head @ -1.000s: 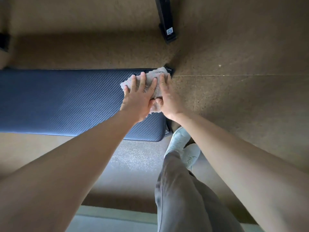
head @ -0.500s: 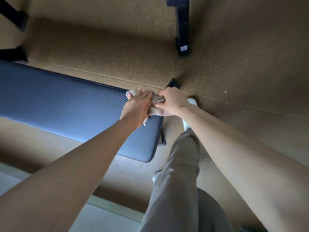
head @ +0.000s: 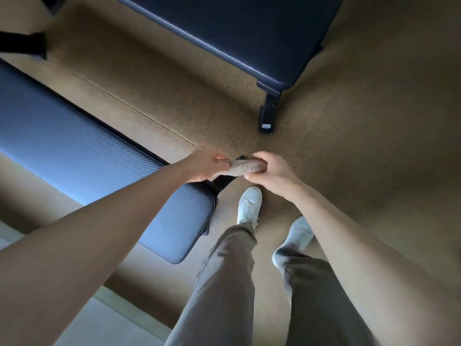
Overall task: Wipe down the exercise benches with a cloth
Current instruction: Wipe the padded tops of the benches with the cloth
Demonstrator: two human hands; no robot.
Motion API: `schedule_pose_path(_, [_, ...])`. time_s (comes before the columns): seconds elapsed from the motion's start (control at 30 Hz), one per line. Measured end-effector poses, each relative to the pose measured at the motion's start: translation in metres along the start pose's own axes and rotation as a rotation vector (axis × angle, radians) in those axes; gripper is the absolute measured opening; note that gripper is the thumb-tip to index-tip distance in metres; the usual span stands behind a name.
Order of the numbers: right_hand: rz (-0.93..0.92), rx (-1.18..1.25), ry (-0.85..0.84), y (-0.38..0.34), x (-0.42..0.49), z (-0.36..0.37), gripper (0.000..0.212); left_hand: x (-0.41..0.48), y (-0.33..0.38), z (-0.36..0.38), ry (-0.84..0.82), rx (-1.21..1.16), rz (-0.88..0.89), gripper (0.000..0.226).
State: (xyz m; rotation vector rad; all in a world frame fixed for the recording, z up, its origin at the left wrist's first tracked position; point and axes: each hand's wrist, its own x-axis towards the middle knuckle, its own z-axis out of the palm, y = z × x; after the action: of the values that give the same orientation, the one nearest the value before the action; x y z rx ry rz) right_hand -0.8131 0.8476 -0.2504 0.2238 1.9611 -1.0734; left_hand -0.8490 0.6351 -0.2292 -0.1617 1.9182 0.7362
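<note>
Off the end of the near bench [head: 74, 151], the cloth [head: 245, 167], now lifted from the pad, hangs bunched between left hand [head: 207, 166] and right hand [head: 272, 176], both gripping it, suggesting the 2nd bench [head: 249, 33] comes next.

Bare forearms, no sleeves; grey-brown trousers [head: 224, 283]; white lace-up sneakers [head: 249, 205].

Bunched beige cloth [head: 243, 167] held off the near blue ribbed bench [head: 82, 156]; a second dark bench [head: 249, 33] lies beyond.

Head-worn (wide-angle), down at floor [head: 374, 126]
</note>
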Motion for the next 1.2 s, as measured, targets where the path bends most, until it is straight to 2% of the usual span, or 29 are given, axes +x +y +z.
schedule_pose_path(0.1, [0.031, 0.127, -0.106, -0.007, 0.008, -0.039, 0.038, -0.002, 0.021, 0.004, 0.062, 0.076, 0.031, 0.028])
schedule_pose_path(0.2, [-0.013, -0.018, -0.157, -0.015, 0.018, -0.082, 0.020, 0.003, 0.053, 0.005, 0.233, 0.056, 0.000, 0.016])
schedule_pose_path(0.3, [-0.122, -0.256, -0.189, -0.027, 0.030, -0.124, 0.027, 0.011, 0.084, 0.002, 0.299, 0.050, -0.051, 0.018])
schedule_pose_path(0.4, [-0.151, -0.351, -0.223, -0.035, 0.045, -0.168, 0.025, 0.022, 0.119, -0.002, 0.345, 0.157, -0.080, 0.024])
schedule_pose_path(0.5, [-0.159, -0.523, -0.261, -0.042, 0.060, -0.211, 0.023, 0.033, 0.152, -0.009, 0.524, 0.162, -0.112, 0.028])
schedule_pose_path(0.57, [-0.170, -0.586, -0.231, -0.047, 0.069, -0.240, 0.020, 0.040, 0.174, -0.015, 0.615, 0.126, -0.108, 0.029])
schedule_pose_path(0.67, [-0.267, -0.498, -0.098, -0.061, 0.083, -0.275, 0.015, 0.047, 0.201, -0.029, 0.749, 0.067, -0.048, 0.028])
schedule_pose_path(0.8, [-0.526, -0.402, 0.164, -0.088, 0.104, -0.311, 0.019, 0.057, 0.235, -0.055, 1.041, -0.042, 0.134, 0.030])
schedule_pose_path(0.9, [-0.716, -0.490, 0.289, -0.097, 0.113, -0.325, 0.030, 0.069, 0.253, -0.056, 1.201, -0.013, 0.167, 0.021])
schedule_pose_path(0.97, [-0.747, -0.652, 0.310, -0.090, 0.115, -0.327, 0.040, 0.080, 0.256, -0.036, 1.144, 0.041, 0.120, 0.022])
schedule_pose_path(1.07, [-0.553, -0.888, 0.163, -0.065, 0.117, -0.324, 0.053, 0.099, 0.246, 0.000, 0.797, 0.039, -0.157, 0.017])
schedule_pose_path(1.13, [-0.352, -0.859, 0.041, -0.044, 0.116, -0.320, 0.054, 0.107, 0.243, 0.016, 0.598, -0.039, -0.328, 0.019])
schedule_pose_path(1.2, [-0.263, -0.815, 0.010, -0.029, 0.117, -0.314, 0.045, 0.114, 0.244, 0.023, 0.610, -0.068, -0.326, 0.023])
